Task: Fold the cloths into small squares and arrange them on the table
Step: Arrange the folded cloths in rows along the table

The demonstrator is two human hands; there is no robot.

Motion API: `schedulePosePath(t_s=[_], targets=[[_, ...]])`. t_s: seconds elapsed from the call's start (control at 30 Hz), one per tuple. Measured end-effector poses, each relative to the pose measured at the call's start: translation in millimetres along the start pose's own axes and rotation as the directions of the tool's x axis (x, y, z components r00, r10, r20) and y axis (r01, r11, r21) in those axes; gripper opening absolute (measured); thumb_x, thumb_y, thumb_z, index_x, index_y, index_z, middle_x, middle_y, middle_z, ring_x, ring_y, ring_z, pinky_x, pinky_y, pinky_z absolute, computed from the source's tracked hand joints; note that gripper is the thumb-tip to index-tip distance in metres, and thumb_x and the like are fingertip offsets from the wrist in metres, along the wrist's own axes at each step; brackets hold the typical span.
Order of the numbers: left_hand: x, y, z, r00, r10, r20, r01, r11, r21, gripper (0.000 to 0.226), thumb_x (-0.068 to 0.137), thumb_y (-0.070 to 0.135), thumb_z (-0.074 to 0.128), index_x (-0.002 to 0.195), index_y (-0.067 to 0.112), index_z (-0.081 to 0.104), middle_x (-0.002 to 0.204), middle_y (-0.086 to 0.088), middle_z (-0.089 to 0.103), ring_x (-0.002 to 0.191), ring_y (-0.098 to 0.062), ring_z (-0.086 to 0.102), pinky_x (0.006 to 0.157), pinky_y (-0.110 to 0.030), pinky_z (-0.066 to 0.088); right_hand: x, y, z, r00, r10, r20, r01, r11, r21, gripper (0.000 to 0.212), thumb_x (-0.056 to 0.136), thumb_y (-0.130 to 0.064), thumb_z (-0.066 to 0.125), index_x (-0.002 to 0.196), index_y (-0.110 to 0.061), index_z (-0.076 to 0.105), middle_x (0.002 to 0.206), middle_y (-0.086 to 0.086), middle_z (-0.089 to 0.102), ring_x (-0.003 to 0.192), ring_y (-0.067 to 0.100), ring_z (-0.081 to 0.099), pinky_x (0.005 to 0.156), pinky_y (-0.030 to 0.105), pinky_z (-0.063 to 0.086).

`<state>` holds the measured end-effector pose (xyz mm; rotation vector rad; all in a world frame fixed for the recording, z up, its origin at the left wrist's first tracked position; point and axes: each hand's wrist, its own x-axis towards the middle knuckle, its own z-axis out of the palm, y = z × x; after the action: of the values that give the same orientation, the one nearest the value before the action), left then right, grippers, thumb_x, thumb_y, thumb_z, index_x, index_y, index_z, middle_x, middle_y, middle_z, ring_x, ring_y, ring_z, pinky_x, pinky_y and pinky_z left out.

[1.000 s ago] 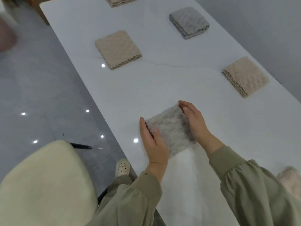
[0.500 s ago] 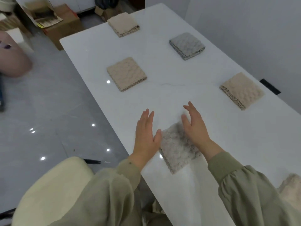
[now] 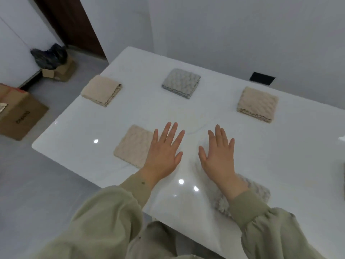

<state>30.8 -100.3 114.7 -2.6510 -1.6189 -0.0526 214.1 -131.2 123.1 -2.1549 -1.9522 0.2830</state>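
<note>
The left hand (image 3: 164, 152) and right hand (image 3: 218, 157) are held over the white table (image 3: 280, 156) — fingers straight and spread, nothing gripped; the folded grey cloth (image 3: 260, 189) is partly covered by the right wrist — near the table's front edge

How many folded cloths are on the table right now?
5: far-left beige, far-middle grey, far-right beige, near beige partly behind left hand, pale one under right wrist. Others may be off-frame.
</note>
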Motion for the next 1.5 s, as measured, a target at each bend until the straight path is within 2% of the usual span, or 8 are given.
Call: schedulePosePath(t_s=[0.37,0.63,0.77,0.93,1.07,1.23,1.33,1.5], targets=[[12,-17,-2,0.999,0.033,0.005,-0.032,0.997,-0.074,0.058,0.092,0.042,0.027,0.144,0.015,0.030,0.152,-0.014,0.030,0.141,-0.032,0.026,0.107,-0.057,0.023,2,-21,-3,0.995,0.087,-0.038,-0.082,0.989,0.125,0.076,0.085,-0.053,0.011,0.147,-0.010,0.023,0.158,0.009,0.006,0.146,0.022,0.001,0.116,0.041,-0.003],[11,-80,10,0.997,0.080,0.025,-0.067,0.942,-0.328,0.062,0.093,0.044,0.017,0.150,0.019,0.017,0.159,-0.005,0.008,0.146,-0.020,0.000,0.115,-0.043,0.000,7,-73,31,0.974,0.213,-0.073,-0.170,0.909,0.380,0.053,0.097,-0.032,0.040,0.145,-0.011,0.028,0.157,0.004,0.016,0.144,0.017,0.014,0.118,0.033,0.012],[5,-148,35,0.988,-0.059,0.143,0.128,0.835,-0.535,0.056,0.098,0.036,0.022,0.150,0.017,0.015,0.159,-0.003,0.005,0.146,-0.016,-0.002,0.119,-0.035,-0.001,0,-113,67,0.879,0.477,0.015,-0.389,0.698,0.602,0.050,0.099,-0.031,0.037,0.145,-0.016,0.027,0.154,-0.001,0.026,0.141,0.012,0.023,0.114,0.026,0.019],[-9,-208,59,0.934,-0.115,0.338,0.347,0.524,-0.778,0.052,0.102,0.032,0.030,0.150,0.023,0.014,0.158,0.007,0.013,0.144,-0.007,0.011,0.119,-0.031,0.011,-9,-163,113,0.699,0.707,0.104,-0.474,0.349,0.809,0.040,0.099,-0.021,0.039,0.139,-0.016,0.039,0.141,-0.003,0.044,0.130,0.011,0.040,0.104,0.021,0.030],[-9,-212,65,0.920,-0.105,0.378,0.391,0.330,-0.859,0.051,0.101,0.035,0.031,0.150,0.024,0.018,0.154,0.011,0.021,0.137,0.001,0.019,0.111,-0.019,0.015,1,-185,128,0.671,0.736,0.088,-0.446,0.307,0.840,0.039,0.097,-0.015,0.042,0.135,-0.014,0.044,0.135,-0.003,0.049,0.125,0.009,0.044,0.106,0.024,0.033],[-7,-201,75,0.936,-0.079,0.344,0.353,0.267,-0.897,0.050,0.102,0.023,0.034,0.149,0.017,0.021,0.153,0.009,0.023,0.136,0.004,0.020,0.101,0.003,0.014,22,-203,139,0.715,0.695,0.074,-0.418,0.339,0.843,0.042,0.091,-0.018,0.047,0.134,-0.016,0.045,0.127,-0.011,0.050,0.116,0.004,0.047,0.101,0.018,0.036],[-10,-192,78,0.950,-0.069,0.306,0.312,0.288,-0.905,0.053,0.100,0.022,0.034,0.149,0.014,0.018,0.154,0.007,0.019,0.140,0.000,0.017,0.106,-0.002,0.010,22,-211,143,0.723,0.688,0.055,-0.418,0.373,0.828,0.047,0.089,-0.021,0.045,0.135,-0.016,0.043,0.125,-0.014,0.047,0.115,0.000,0.045,0.093,0.003,0.032],[-12,-191,77,0.964,-0.056,0.261,0.266,0.265,-0.927,0.061,0.093,0.032,0.032,0.149,0.012,0.019,0.153,0.006,0.022,0.140,0.000,0.018,0.111,-0.009,0.013,14,-200,141,0.666,0.744,0.055,-0.398,0.292,0.870,0.046,0.092,-0.012,0.045,0.138,-0.013,0.041,0.136,-0.001,0.048,0.126,0.012,0.045,0.105,0.022,0.034]])
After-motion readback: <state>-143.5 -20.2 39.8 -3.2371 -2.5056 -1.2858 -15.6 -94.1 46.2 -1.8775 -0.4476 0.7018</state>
